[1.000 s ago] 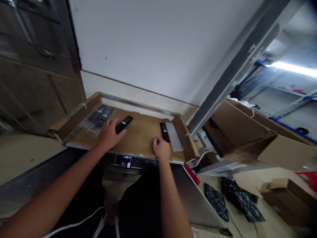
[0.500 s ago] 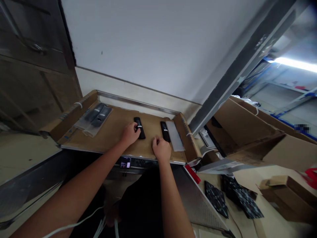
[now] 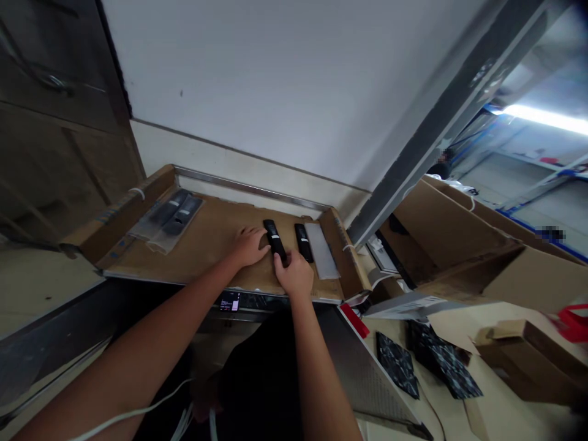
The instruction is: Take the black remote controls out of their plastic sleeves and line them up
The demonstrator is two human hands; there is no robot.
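Note:
A black remote control [image 3: 274, 237] with a small white label lies tilted in the middle of the cardboard-lined tray [image 3: 220, 214]. My right hand [image 3: 296, 274] has its thumb and fingers around the near end of it. Just left of it, my left hand [image 3: 250, 246] lies low over the cardboard, fingers apart and holding nothing. To the right, a second black remote control [image 3: 303, 242] rests against a flat pale plastic sleeve [image 3: 323, 251]. At the tray's left end are dark remote controls in clear plastic sleeves [image 3: 172, 220], side by side.
Cardboard walls [image 3: 351, 257] stand at both tray ends, and a white wall [image 3: 252, 92] rises behind. Under the front edge is a small lit screen [image 3: 228, 301]. To the right are a large open carton [image 3: 459, 239], dark patterned packets [image 3: 441, 361] and a smaller box [image 3: 533, 358].
The middle remote control has shifted right, and my right hand has closed on its near end. My left hand has let go of it and spread its fingers.

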